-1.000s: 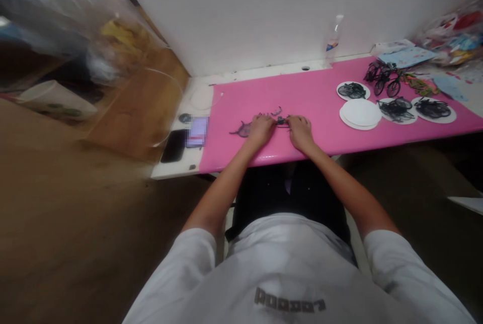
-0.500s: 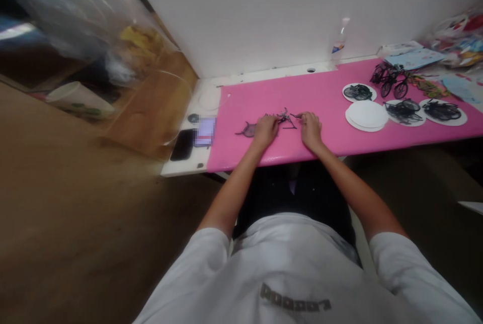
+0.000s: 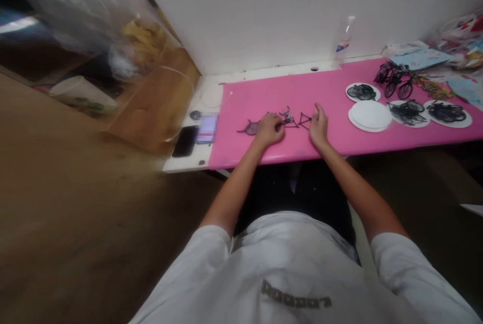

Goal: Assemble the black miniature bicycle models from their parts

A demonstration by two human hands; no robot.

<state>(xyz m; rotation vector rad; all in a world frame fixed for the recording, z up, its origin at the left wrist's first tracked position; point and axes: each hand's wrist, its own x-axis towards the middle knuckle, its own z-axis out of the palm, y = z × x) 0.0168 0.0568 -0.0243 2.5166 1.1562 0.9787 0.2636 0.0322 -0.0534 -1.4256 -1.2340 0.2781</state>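
My left hand [image 3: 269,129] rests on the pink table cover with thumb and fingertips curled together around a thin black model bicycle part, mostly hidden by the fingers. A dark wheel [image 3: 249,128] lies just left of that hand. Beyond its fingertips are small black and silvery bicycle pieces [image 3: 287,115]. My right hand [image 3: 319,128] stands on edge, some fingers stretched upward. At its thumb side is a black triangular bicycle frame [image 3: 304,120], its right end apparently between thumb and finger; the exact grip is too small to see.
To the right stand white plates [image 3: 370,114], several bearing black model bicycle parts [image 3: 407,111]. Assembled model bicycles [image 3: 394,80] are behind them. A clear bottle [image 3: 344,42] stands by the wall. At the left lie a dark phone [image 3: 184,141] and another device with a blurred screen [image 3: 206,129].
My right hand has shifted slightly right and turned on edge, showing the triangular frame beside it. My left fingers have curled closer together. The whole view has moved a little.
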